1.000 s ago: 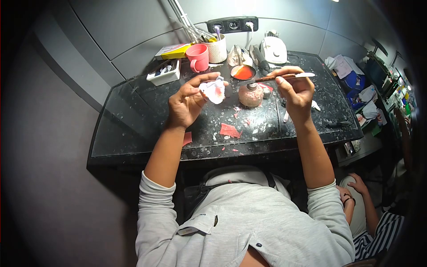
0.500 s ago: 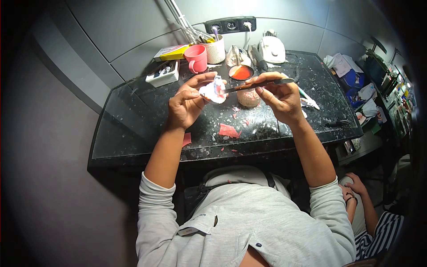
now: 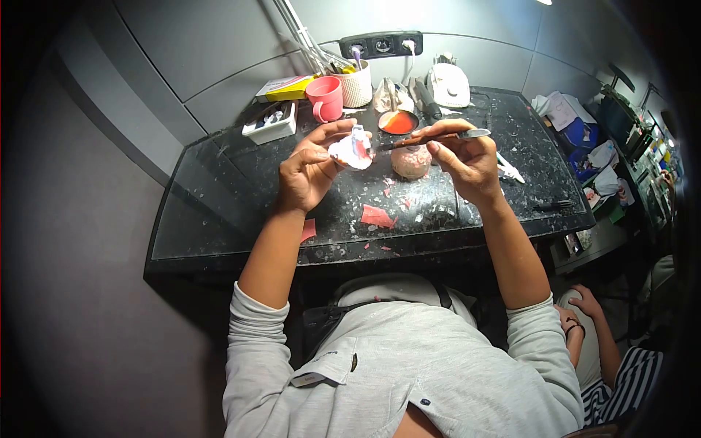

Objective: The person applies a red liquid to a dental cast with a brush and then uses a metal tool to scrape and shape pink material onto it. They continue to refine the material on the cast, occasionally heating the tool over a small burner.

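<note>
Head view: left hand [image 3: 310,171] fingers [image 3: 325,135] are curled shut round a small white-and-pink cast [image 3: 350,150], which is pinched at thumb and forefinger and raised off the bench. Right hand [image 3: 467,160] fingers [image 3: 442,131] are closed pen-style on a thin metal tool [image 3: 431,139]. Its tip is at the cast, between the two sets of fingertips, and looks to be touching.

My take: brace the two hands against each other, use light short strokes, and angle the tip away from the left thumb.

Just under the right fingertips is a round pinkish jar [image 3: 411,160], so keep the wrist clear of it. Beyond the fingertips sits a red wax dish [image 3: 399,121]. On the body side of the fingers a red scrap [image 3: 376,215] lies on the black bench [image 3: 219,219].
</note>
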A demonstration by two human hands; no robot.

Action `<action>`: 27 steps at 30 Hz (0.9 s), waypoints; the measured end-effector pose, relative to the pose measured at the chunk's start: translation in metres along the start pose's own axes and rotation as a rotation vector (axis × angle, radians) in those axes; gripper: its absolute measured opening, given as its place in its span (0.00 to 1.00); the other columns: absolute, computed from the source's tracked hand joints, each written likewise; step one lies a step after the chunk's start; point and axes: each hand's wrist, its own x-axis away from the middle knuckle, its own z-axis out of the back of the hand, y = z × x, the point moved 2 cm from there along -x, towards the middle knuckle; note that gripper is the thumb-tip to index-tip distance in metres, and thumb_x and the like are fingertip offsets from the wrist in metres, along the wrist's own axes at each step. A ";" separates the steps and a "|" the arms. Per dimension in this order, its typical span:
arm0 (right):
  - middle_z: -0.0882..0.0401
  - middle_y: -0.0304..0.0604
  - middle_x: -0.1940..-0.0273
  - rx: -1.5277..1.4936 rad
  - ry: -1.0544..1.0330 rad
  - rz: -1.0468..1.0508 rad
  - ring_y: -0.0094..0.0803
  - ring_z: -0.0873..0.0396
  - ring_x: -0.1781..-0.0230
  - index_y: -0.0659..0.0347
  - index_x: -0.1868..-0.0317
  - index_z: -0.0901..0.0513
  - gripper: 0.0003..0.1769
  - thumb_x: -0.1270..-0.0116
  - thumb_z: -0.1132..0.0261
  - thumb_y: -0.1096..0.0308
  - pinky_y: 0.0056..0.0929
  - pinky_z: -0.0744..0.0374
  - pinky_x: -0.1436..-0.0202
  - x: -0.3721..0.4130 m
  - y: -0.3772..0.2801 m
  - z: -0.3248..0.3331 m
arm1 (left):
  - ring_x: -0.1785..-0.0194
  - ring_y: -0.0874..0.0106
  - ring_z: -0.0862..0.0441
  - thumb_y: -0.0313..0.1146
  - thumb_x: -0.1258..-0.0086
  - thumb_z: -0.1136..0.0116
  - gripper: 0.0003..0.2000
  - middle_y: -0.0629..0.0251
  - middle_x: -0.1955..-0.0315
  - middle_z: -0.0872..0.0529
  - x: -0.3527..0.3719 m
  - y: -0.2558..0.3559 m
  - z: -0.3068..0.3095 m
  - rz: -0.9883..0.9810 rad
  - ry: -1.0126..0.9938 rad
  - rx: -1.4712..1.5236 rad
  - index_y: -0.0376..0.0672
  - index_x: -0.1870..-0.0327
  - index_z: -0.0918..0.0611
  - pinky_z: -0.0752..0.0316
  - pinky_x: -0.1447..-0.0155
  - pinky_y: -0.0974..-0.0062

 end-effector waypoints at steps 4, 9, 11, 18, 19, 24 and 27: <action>0.11 0.48 0.52 -0.026 -0.024 -0.008 0.27 0.13 0.52 0.72 0.48 0.17 0.09 0.27 0.32 0.80 0.25 0.16 0.47 -0.001 0.001 0.001 | 0.34 0.47 0.19 0.37 0.46 0.46 0.39 0.29 0.35 0.24 0.000 0.000 0.001 0.004 0.012 0.009 0.24 0.30 0.29 0.29 0.24 0.56; 0.11 0.48 0.53 -0.011 -0.020 -0.015 0.26 0.13 0.53 0.71 0.50 0.17 0.08 0.28 0.33 0.81 0.23 0.16 0.50 -0.002 -0.011 -0.001 | 0.34 0.47 0.19 0.37 0.46 0.46 0.39 0.30 0.35 0.23 -0.001 0.000 0.004 -0.012 0.032 -0.005 0.25 0.30 0.28 0.29 0.24 0.57; 0.10 0.46 0.57 -0.009 0.035 -0.052 0.21 0.16 0.62 0.70 0.51 0.17 0.07 0.28 0.32 0.80 0.18 0.20 0.62 -0.001 -0.013 0.002 | 0.34 0.63 0.20 0.32 0.42 0.48 0.35 0.47 0.35 0.22 0.000 0.001 0.006 0.008 -0.043 0.054 0.24 0.31 0.28 0.23 0.29 0.68; 0.09 0.44 0.62 0.157 0.346 -0.101 0.16 0.21 0.71 0.68 0.55 0.15 0.06 0.30 0.31 0.77 0.15 0.27 0.70 -0.006 0.004 0.036 | 0.34 0.63 0.21 0.28 0.45 0.45 0.37 0.47 0.36 0.22 0.000 0.001 0.002 -0.068 -0.027 0.011 0.29 0.28 0.31 0.24 0.28 0.66; 0.09 0.44 0.62 0.157 0.347 -0.100 0.16 0.21 0.71 0.68 0.55 0.15 0.06 0.30 0.31 0.77 0.15 0.27 0.70 -0.006 0.005 0.038 | 0.33 0.60 0.21 0.28 0.46 0.43 0.38 0.45 0.36 0.22 0.000 0.001 0.002 -0.084 -0.016 0.007 0.29 0.27 0.32 0.26 0.27 0.65; 0.09 0.46 0.58 0.078 0.314 -0.048 0.17 0.20 0.71 0.67 0.54 0.15 0.06 0.30 0.33 0.79 0.15 0.27 0.69 -0.006 0.002 0.034 | 0.32 0.58 0.22 0.27 0.47 0.40 0.41 0.43 0.35 0.23 0.001 0.002 -0.001 -0.112 -0.025 -0.052 0.29 0.26 0.33 0.28 0.25 0.63; 0.09 0.47 0.58 0.073 0.171 -0.001 0.18 0.19 0.69 0.68 0.52 0.16 0.08 0.30 0.35 0.81 0.15 0.25 0.68 -0.005 -0.011 0.021 | 0.33 0.62 0.21 0.26 0.47 0.37 0.39 0.46 0.34 0.23 0.001 0.002 -0.004 -0.106 -0.092 -0.079 0.31 0.27 0.31 0.30 0.24 0.64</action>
